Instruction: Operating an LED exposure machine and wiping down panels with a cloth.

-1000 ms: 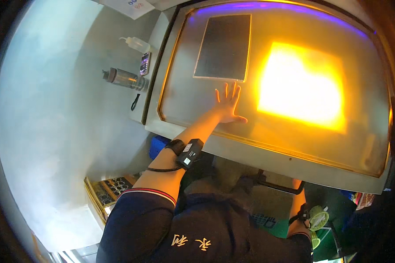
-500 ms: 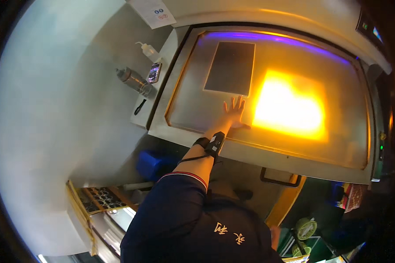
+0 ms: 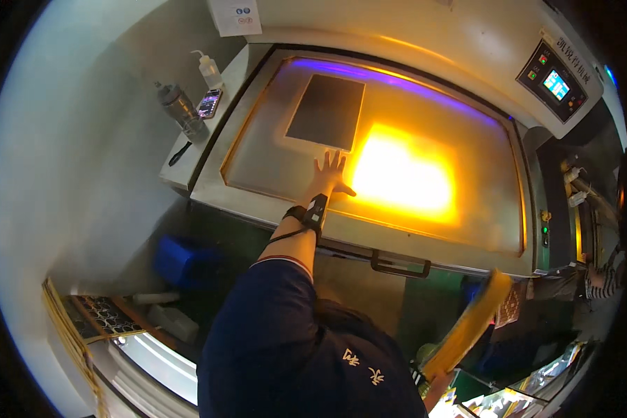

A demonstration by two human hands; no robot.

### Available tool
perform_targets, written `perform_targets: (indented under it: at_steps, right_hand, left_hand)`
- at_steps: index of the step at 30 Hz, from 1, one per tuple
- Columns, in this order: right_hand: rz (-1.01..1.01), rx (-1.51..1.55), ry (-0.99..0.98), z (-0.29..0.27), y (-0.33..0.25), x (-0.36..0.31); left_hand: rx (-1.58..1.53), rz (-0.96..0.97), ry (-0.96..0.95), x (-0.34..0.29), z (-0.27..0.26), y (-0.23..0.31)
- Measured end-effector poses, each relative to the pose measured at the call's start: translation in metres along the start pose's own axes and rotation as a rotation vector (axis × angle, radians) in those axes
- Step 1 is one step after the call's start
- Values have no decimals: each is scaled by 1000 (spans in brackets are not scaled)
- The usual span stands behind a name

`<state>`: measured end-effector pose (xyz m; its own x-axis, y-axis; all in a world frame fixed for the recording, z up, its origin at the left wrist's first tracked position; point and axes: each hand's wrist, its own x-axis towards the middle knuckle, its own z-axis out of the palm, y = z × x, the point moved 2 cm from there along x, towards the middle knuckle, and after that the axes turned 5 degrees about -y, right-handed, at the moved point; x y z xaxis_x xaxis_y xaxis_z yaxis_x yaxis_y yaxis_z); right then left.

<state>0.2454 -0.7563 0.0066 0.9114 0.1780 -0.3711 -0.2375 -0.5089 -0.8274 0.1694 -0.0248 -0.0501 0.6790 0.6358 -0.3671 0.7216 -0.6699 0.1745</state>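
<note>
My left hand (image 3: pixel 333 175) lies with fingers spread on the hazy, sheet-like top of a wide machine bed. Its fingertips are at the lower edge of a dark rectangular sheet (image 3: pixel 326 111), and a bright yellow-lit patch (image 3: pixel 405 174) glows just to its right. A dark band with a small black box (image 3: pixel 316 209) is strapped round my left wrist. Low on the right, my right hand (image 3: pixel 437 391) is partly hidden by my body. It is closed on the lower end of a long, flat yellow-edged piece (image 3: pixel 467 324), which tilts up to the right.
A handle (image 3: pixel 399 266) juts from the machine's front edge. On the left ledge stand a grey bottle (image 3: pixel 182 113), a squeeze bottle (image 3: pixel 209 72), a phone (image 3: pixel 210 103) and a small black tool (image 3: pixel 180 154). The control panel (image 3: pixel 554 82) is at the upper right; a blue bin (image 3: pixel 175 260) stands below left.
The view has shifted right, bringing the control panel in. The yellow-edged piece has been raised and swung up to the right. My left hand stays spread by the dark sheet's lower edge.
</note>
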Motion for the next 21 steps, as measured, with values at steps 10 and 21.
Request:
perform_targets:
  at_steps: [10,21]
  right_hand:
    - [-995,-1042,-324,155,-261,100]
    - [-1017,-1088,-774,439,-330,123]
  left_hand:
    - [39,704,-204,-160,-74,72]
    - [136,183,-66,-100,-50,-122]
